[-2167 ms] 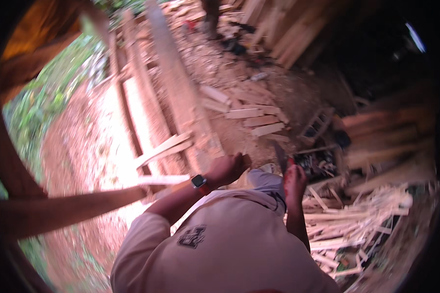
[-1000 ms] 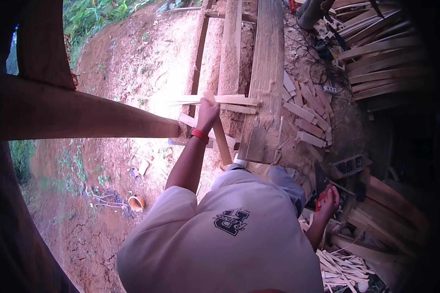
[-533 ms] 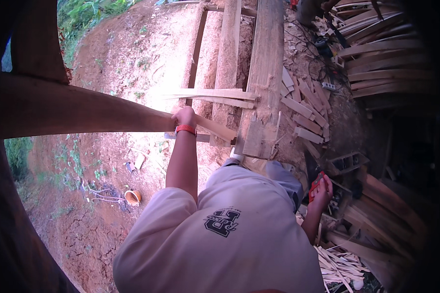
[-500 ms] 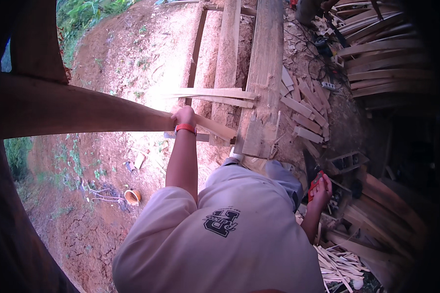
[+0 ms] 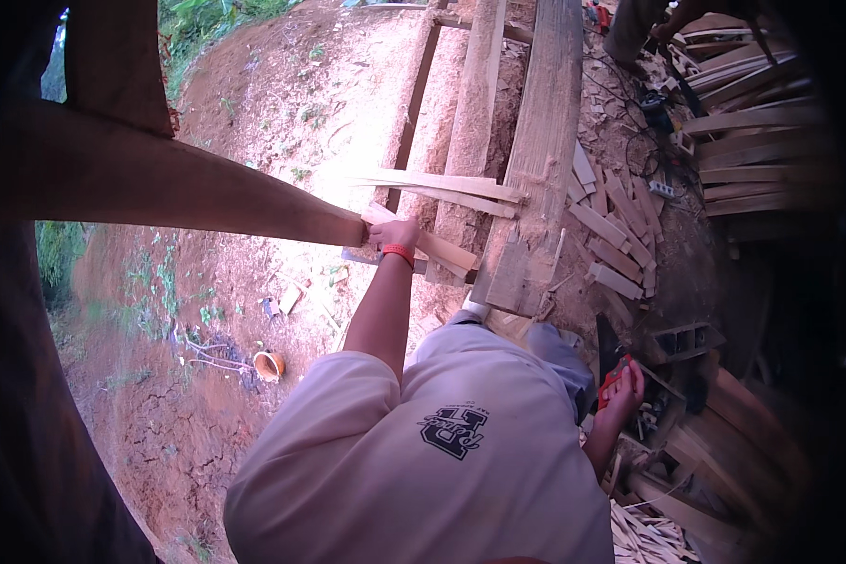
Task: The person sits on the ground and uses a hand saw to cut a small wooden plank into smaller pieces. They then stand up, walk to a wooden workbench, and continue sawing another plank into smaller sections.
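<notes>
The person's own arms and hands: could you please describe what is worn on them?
Both forearms are bare. The left hand has a narrow orange-red band around the wrist. The short sleeve of a pale, loose shirt covers the left upper arm. The right hand is bare, with no glove or wrist band visible.

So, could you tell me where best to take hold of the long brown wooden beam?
Probably at its near end, where the left hand already meets it. The long brown wooden beam runs off leftward, so come from its right end, wrapping around the narrow tip.
</notes>
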The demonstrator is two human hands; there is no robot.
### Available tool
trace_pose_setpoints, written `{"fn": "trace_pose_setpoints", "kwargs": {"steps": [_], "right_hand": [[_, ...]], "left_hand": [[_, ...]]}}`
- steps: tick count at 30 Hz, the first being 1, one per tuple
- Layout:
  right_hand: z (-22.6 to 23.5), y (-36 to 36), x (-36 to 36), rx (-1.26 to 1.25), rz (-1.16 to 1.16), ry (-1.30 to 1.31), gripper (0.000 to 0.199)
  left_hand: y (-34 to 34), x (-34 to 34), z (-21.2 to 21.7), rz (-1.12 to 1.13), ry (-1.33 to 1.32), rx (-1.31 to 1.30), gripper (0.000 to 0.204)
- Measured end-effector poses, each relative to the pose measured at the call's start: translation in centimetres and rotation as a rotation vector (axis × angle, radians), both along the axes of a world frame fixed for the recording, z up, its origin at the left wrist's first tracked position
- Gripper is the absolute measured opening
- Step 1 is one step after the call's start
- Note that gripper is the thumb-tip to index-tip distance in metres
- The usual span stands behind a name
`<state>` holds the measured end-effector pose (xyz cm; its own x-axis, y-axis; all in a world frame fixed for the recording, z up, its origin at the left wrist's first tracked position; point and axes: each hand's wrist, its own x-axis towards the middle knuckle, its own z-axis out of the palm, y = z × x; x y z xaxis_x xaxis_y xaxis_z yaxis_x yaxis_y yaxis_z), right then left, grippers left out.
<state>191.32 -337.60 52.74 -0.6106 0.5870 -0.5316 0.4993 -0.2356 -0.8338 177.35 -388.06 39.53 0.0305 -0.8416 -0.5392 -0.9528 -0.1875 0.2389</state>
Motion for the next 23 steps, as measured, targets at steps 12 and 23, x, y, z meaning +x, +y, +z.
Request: {"fn": "trace_pose_setpoints", "kwargs": {"steps": [12,23], "right_hand": [[0.7,0.0,-0.9,-0.041,0.052,0.015,0.023],[0.5,0.0,-0.6,-0.019,0.059,-0.033,0.027]], "left_hand": [[-2.5,2.5,-6.6,-0.317,0.172,-0.051,0.13],[-1.8,2.2,-2.3,-0.291,0.294,0.133,0.099]]}}
